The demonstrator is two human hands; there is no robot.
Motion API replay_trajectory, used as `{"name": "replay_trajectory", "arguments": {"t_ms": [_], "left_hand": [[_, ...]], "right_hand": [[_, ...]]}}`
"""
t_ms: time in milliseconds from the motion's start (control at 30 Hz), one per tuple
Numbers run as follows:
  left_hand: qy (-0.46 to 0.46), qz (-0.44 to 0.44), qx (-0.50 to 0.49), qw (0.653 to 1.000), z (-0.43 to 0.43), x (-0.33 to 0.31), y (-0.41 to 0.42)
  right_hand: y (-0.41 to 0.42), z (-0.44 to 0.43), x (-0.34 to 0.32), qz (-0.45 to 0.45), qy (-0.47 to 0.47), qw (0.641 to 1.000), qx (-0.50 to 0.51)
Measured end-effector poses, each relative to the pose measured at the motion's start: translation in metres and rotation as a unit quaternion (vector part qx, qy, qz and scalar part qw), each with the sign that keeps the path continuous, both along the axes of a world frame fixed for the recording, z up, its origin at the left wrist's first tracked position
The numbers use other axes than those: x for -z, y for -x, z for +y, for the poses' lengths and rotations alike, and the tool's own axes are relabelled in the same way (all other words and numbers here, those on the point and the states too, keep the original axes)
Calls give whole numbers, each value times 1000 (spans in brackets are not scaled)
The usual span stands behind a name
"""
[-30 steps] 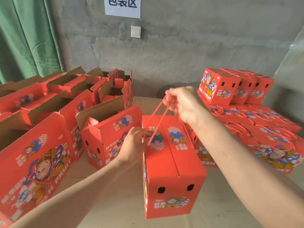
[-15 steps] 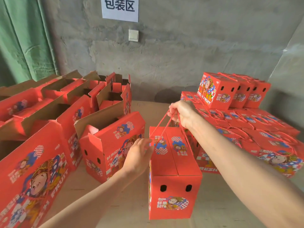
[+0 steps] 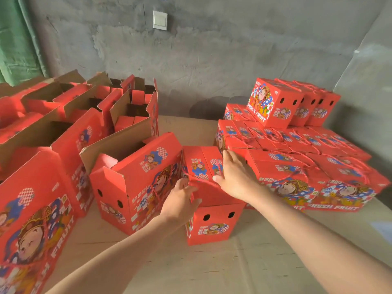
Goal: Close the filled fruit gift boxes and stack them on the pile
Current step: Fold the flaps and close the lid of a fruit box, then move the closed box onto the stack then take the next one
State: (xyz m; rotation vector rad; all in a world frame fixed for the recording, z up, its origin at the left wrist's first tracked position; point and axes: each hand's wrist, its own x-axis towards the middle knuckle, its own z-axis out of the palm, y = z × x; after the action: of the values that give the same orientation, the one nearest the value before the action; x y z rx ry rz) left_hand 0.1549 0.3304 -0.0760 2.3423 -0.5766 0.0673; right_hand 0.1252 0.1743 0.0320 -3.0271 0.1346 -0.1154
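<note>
head | left hand [image 3: 182, 202] flat against closed box [image 3: 214, 229] | right hand [image 3: 237, 179] flat atop | grips released

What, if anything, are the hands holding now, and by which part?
Nothing is gripped: the right hand lies flat on top of the closed box, the left hand touches its upper left edge.

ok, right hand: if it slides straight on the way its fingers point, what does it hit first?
Probably the pile. The right hand lies flat on the closed box, fingers pointing away and slightly left, tips close to the pile's near-left corner. Depth is unclear; it might slip past.
</note>
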Motion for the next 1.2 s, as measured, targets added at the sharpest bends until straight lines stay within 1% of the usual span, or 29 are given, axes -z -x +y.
{"name": "replay_trajectory", "arguments": {"t_ms": [67,133,200,267,333,367,433,500,533,600,633,700,733,800,833,867,933,1033,1067,1133,1200], "left_hand": [[-11,-64,32,997,5,1,5],[-32,-103,81,991,10,0,8],[-58,-118,110,985,13,-1,7],[-68,-128,117,983,13,-2,1],[-101,-144,121,977,11,-4,-5],[-125,-154,118,973,10,-5,-10],[-149,-146,106,972,6,-7,-19],[-174,-143,73,971,0,-8,-29],[-198,-163,51,965,-4,-11,-35],[-276,-207,11,939,-15,-19,-51],[-307,-184,2,934,-20,-24,-62],[-377,-103,-4,920,-28,-42,-84],[-396,-108,-14,912,-28,-50,-96],[-396,-155,-41,904,-19,-63,-117],[-388,-158,-51,907,-11,-68,-127],[-390,-146,-61,907,-2,-72,-135],[-403,-93,-86,906,13,-76,-148],[-394,-11,-96,914,19,-68,-162],[-394,1,-94,914,18,-63,-165],[-400,-3,-93,912,16,-51,-170],[-386,-8,-106,916,13,-42,-178]], "right_hand": [[17,-6,25,75,-9,996,-41],[30,-11,47,107,47,991,-68],[33,-12,62,106,121,984,-75],[29,-13,68,89,140,984,-66],[22,-15,69,86,150,982,-71],[17,-15,68,87,155,981,-72],[7,-17,70,85,166,980,-69],[-7,-16,78,77,170,981,-58],[-17,-15,82,68,164,983,-49],[-43,-14,83,46,149,987,-33],[-57,-14,81,43,136,990,-25],[-84,-11,79,40,82,996,-3],[-95,-9,80,30,62,998,0],[-109,-3,91,14,61,997,-33],[-113,-1,100,15,71,996,-55],[-117,0,109,16,83,994,-66],[-125,0,116,17,106,991,-74],[-151,-1,110,44,90,992,-77],[-162,-3,108,54,81,992,-77],[-184,-8,110,71,71,992,-74],[-206,-16,112,80,69,992,-71]]}}
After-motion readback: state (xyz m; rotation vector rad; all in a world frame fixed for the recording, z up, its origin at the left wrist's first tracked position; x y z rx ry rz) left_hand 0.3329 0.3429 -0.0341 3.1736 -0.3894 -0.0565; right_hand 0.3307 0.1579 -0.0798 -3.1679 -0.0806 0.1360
